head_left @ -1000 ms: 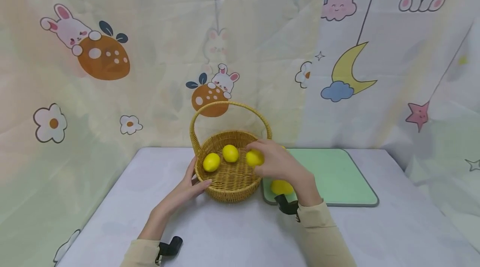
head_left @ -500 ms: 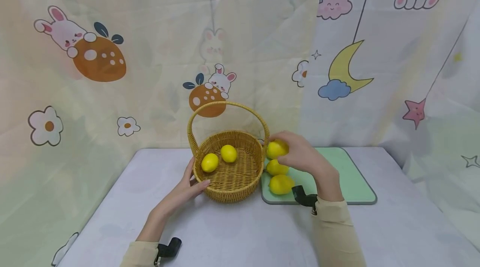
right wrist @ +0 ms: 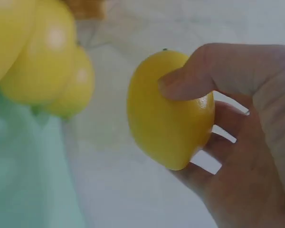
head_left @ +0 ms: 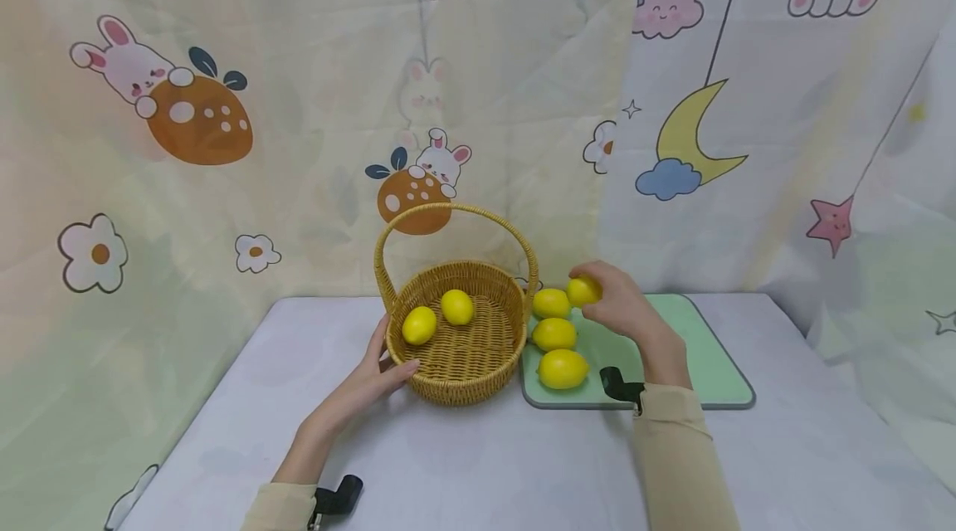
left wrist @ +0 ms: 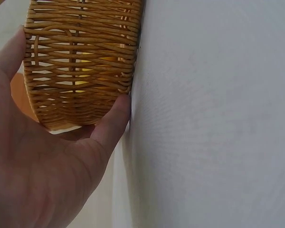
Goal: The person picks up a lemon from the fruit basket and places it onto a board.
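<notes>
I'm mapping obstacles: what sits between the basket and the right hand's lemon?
The head view shows the row's farthest lemon between the basket and the held lemon in the right hand.

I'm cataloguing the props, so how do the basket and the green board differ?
The basket is round, woven and brown; the green board is flat and roughly rectangular.
The basket has an arched handle; the green board shows none.
The basket holds two lemons; the green board bears three lemons.
Both rest on the white table.

Soft, even light fills the head view, while lemons (right wrist: 45,54) at the right wrist view's left edge blur.
</notes>
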The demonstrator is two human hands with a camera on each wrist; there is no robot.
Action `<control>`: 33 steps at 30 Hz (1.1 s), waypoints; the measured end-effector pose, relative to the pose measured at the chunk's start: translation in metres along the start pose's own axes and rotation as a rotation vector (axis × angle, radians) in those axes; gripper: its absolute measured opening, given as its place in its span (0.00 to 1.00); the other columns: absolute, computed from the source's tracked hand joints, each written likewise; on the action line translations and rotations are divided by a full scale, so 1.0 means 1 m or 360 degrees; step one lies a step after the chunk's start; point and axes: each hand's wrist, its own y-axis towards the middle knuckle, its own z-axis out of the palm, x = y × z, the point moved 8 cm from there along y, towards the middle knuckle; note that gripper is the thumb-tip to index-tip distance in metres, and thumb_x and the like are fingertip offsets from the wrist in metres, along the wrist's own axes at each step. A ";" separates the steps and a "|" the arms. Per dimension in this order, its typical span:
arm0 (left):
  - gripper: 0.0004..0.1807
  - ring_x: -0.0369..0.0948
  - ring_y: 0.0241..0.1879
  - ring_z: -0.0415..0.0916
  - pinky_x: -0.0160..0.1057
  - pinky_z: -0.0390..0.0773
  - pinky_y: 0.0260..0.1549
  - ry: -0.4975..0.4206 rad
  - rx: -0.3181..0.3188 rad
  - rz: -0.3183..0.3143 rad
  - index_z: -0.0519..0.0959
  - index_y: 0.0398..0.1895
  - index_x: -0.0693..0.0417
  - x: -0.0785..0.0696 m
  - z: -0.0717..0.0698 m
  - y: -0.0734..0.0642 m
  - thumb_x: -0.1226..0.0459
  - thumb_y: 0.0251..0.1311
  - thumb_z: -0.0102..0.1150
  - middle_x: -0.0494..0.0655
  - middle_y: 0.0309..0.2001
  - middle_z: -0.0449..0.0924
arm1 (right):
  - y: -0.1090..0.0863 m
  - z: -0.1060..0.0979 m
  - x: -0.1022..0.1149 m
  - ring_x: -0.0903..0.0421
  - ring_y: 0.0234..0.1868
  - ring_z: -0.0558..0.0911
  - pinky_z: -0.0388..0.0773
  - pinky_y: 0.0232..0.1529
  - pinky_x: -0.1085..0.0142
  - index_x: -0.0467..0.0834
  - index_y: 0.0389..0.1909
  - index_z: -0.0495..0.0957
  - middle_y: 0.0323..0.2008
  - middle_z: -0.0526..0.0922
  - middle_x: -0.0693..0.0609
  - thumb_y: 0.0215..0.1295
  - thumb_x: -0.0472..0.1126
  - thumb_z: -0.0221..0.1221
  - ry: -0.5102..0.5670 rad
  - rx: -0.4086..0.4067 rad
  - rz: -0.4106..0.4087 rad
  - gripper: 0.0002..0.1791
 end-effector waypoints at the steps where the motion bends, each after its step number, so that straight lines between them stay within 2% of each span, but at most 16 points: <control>1: 0.53 0.58 0.79 0.44 0.56 0.63 0.71 0.0001 0.0000 -0.0004 0.28 0.74 0.12 0.000 0.000 0.000 0.45 0.63 0.61 0.43 0.81 0.27 | 0.000 0.001 -0.006 0.44 0.53 0.75 0.75 0.54 0.50 0.39 0.60 0.75 0.60 0.77 0.41 0.50 0.27 0.58 0.0001 -0.0003 0.0013 0.31; 8: 0.53 0.57 0.79 0.44 0.56 0.63 0.71 0.0011 0.0003 -0.0020 0.27 0.74 0.13 -0.001 0.000 -0.001 0.45 0.64 0.60 0.44 0.81 0.27 | -0.002 0.009 -0.046 0.41 0.57 0.74 0.73 0.59 0.45 0.37 0.62 0.73 0.62 0.75 0.38 0.52 0.27 0.57 0.0037 -0.0008 0.0117 0.31; 12: 0.53 0.58 0.79 0.45 0.57 0.62 0.71 0.0024 -0.0003 -0.0026 0.27 0.75 0.15 0.000 -0.002 -0.001 0.45 0.64 0.59 0.46 0.81 0.27 | -0.001 0.016 -0.061 0.40 0.58 0.74 0.72 0.60 0.44 0.36 0.61 0.73 0.62 0.75 0.37 0.51 0.25 0.55 0.0077 -0.0002 0.0144 0.31; 18: 0.53 0.58 0.79 0.45 0.58 0.61 0.71 0.0028 -0.0015 -0.0050 0.27 0.74 0.14 0.002 -0.003 0.000 0.46 0.65 0.59 0.45 0.81 0.28 | 0.003 0.028 -0.070 0.38 0.61 0.73 0.68 0.65 0.42 0.35 0.60 0.74 0.61 0.76 0.36 0.51 0.24 0.54 0.0118 0.0037 0.0132 0.30; 28: 0.52 0.59 0.78 0.45 0.59 0.61 0.71 0.0040 -0.0008 -0.0046 0.27 0.74 0.14 0.000 0.000 0.001 0.45 0.65 0.59 0.45 0.81 0.27 | 0.003 0.038 -0.084 0.37 0.68 0.68 0.61 0.70 0.39 0.36 0.65 0.71 0.67 0.71 0.36 0.52 0.24 0.51 0.0106 0.0144 0.0255 0.34; 33: 0.52 0.60 0.78 0.45 0.59 0.63 0.71 0.0041 -0.0002 -0.0029 0.27 0.74 0.13 -0.001 0.000 0.001 0.46 0.65 0.58 0.44 0.81 0.27 | 0.004 0.040 -0.084 0.39 0.65 0.69 0.66 0.66 0.40 0.39 0.67 0.70 0.68 0.70 0.37 0.51 0.24 0.52 0.0114 0.0164 0.0275 0.36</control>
